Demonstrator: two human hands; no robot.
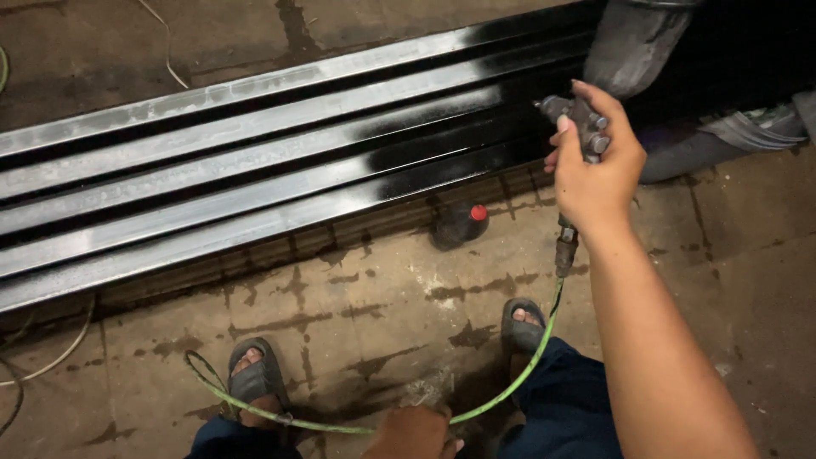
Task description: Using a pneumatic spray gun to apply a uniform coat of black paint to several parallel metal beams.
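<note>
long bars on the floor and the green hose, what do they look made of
Bars: likely steel tube, going by the straight square edges; dull grey at left, wet glossy black paint at right. Hose: probably flexible plastic or rubber, since it curves loosely from the spray gun in the right hand to the left hand.

**Wet gloss on bare steel**

I see long metal bars (255,170) lying on the floor: toward the far right corner they wear a wet-looking, glossy black coat, while the left stretch is dull grey bare metal. The spray gun (582,127) in my right hand (595,174) looks like grimy, matt metal. Its hose (518,374) is smooth green plastic, pinched in my left hand (414,433). The concrete floor (382,289) is rough and stained. My sandals (255,378) look like matt rubber.
</note>
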